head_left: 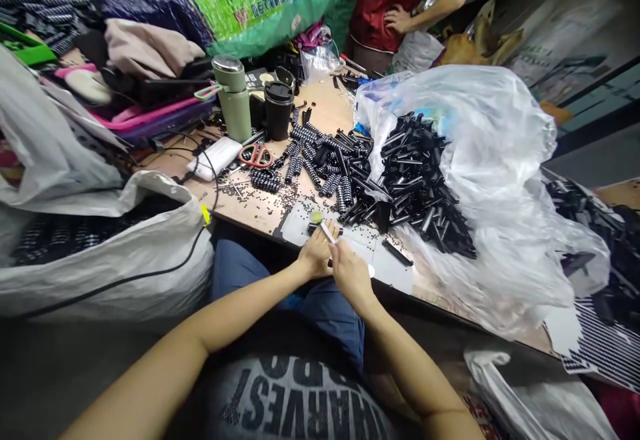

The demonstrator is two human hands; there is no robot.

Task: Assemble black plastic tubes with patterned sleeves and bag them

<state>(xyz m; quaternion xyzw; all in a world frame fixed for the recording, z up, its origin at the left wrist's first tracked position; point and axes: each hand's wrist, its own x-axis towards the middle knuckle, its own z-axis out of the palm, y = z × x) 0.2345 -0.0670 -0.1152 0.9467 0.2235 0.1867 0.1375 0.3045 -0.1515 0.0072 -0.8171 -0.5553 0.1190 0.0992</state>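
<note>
Both my hands meet at the table's front edge, over a pale sheet (299,221). My left hand (316,255) is closed around a black plastic piece (313,229), mostly hidden by the fingers. In my closed right hand (351,272) is a slim white stick (327,232), slanting over the left fingers. A small yellow-green block (317,216) sits at the stick's far end; whether it is joined to it I cannot tell. To the right lies a single black tube piece (397,253). Beyond the hands are black rollers with pale dots (313,153) and tiny dark beads (280,210).
A heap of black plastic parts (425,187) spills from a clear plastic bag (500,140). Red-handled scissors (256,155), a white box-like device (215,159), a green flask (234,103) and a black cup (278,110) stand left. A person (393,10) is across the table.
</note>
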